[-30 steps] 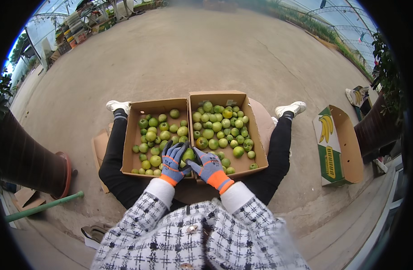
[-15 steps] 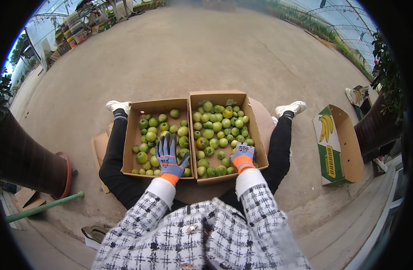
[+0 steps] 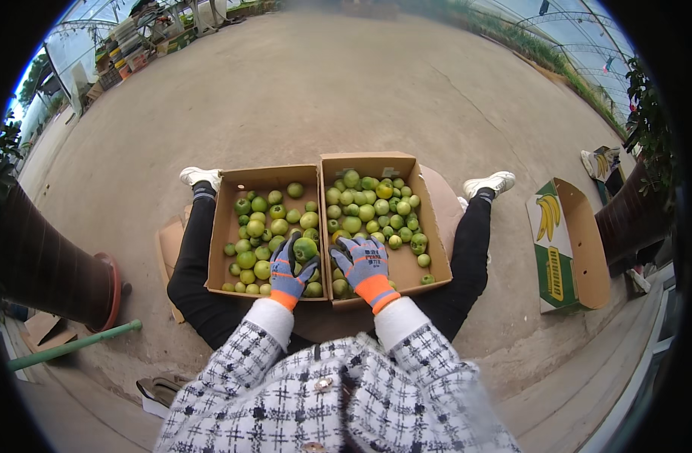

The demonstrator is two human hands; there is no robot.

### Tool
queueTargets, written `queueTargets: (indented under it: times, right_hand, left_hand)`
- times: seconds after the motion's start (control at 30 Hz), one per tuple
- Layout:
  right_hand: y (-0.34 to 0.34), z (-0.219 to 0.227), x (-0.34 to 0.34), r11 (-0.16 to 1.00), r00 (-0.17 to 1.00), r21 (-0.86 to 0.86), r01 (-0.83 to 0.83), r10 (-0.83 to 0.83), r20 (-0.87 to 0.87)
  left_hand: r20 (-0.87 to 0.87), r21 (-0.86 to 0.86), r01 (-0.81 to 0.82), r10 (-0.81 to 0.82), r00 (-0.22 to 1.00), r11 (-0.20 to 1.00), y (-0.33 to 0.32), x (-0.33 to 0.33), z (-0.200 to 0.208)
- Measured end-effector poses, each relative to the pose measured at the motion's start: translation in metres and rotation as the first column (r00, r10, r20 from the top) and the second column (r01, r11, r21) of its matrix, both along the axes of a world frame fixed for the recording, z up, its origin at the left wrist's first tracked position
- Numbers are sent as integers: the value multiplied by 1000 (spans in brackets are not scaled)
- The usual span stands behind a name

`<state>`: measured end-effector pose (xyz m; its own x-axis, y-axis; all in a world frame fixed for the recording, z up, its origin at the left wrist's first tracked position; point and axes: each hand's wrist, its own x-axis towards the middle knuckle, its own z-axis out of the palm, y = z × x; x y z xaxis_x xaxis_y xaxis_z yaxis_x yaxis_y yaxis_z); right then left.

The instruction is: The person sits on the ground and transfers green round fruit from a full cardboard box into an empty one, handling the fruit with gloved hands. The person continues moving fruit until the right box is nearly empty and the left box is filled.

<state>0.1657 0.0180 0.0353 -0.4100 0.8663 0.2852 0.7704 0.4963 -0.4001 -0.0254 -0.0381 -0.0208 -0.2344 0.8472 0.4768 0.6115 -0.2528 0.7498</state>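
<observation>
Two shallow cardboard boxes of green tomatoes stand side by side between my legs, the left box [image 3: 224,198] and the right box [image 3: 430,202]. In an orange-cuffed grey-blue work glove, my left hand [image 3: 287,273] is in the near right part of the left box. Its thumb and fingers close around a large green tomato [image 3: 305,249]. My right hand [image 3: 362,260], gloved alike, lies over the near left part of the right box. Its fingers bend down among tomatoes beside a yellow-orange tomato [image 3: 337,236]; what they grip is hidden.
A banana carton [image 3: 580,241] lies on its side at the right. Large dark planters [image 3: 48,249] flank me, and a green pole [image 3: 74,346] is at the lower left. Flattened cardboard [image 3: 169,257] lies beside my left leg; concrete floor [image 3: 346,90] stretches ahead.
My left hand, flat with fingers spread before, now closes on a large green tomato. My right hand has moved left across its box, and tomatoes near its front right corner have shifted.
</observation>
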Motion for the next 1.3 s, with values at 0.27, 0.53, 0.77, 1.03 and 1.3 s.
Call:
queueTargets:
  times: [0.27, 0.53, 0.77, 1.03, 1.3]
  right_hand:
    - [40, -51, 43, 903, 807, -366, 224, 39, 589]
    - [35, -28, 39, 961, 986, -224, 162, -167, -7]
    - [7, -21, 10, 944, 920, -30, -329, 313, -235]
    - [27, -30, 51, 976, 806, 50, 212, -203, 555]
    - [44, -37, 63, 863, 848, -424, 276, -12, 529]
  left_hand:
    - [586, 25, -261, 197, 786, 965, 14, -5, -32]
    - [-405, 58, 17, 8, 914, 998, -10, 14, 28]
    - [-545, 83, 219, -140, 827, 972, -8, 15, 30]
    - [-91, 75, -390, 396, 914, 918, 2, -3, -1]
    - [-458, 111, -219, 246, 854, 969, -2, 6, 15]
